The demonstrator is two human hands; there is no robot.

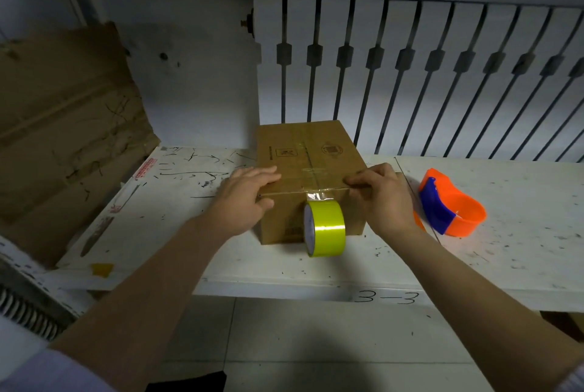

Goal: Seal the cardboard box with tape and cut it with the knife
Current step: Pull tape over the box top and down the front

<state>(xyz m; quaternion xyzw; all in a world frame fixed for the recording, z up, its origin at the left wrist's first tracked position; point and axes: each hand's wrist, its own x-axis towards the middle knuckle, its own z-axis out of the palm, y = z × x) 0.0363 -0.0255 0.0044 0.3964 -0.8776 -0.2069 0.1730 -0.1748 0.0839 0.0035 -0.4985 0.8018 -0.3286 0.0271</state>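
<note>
A closed cardboard box stands on the white table, with clear tape along its top seam. A yellow-green tape roll hangs against the box's near face, a strip running from it up over the near top edge. My left hand lies flat on the box's near left corner, fingers on the top. My right hand presses its fingertips on the top near the right edge, beside the strip. No knife is visible as such; an orange and blue tape cutter lies to the right.
A large worn cardboard sheet leans at the back left. A white radiator runs behind the table. A small yellow scrap lies near the table's front left edge. The front edge bears the marking "3-3".
</note>
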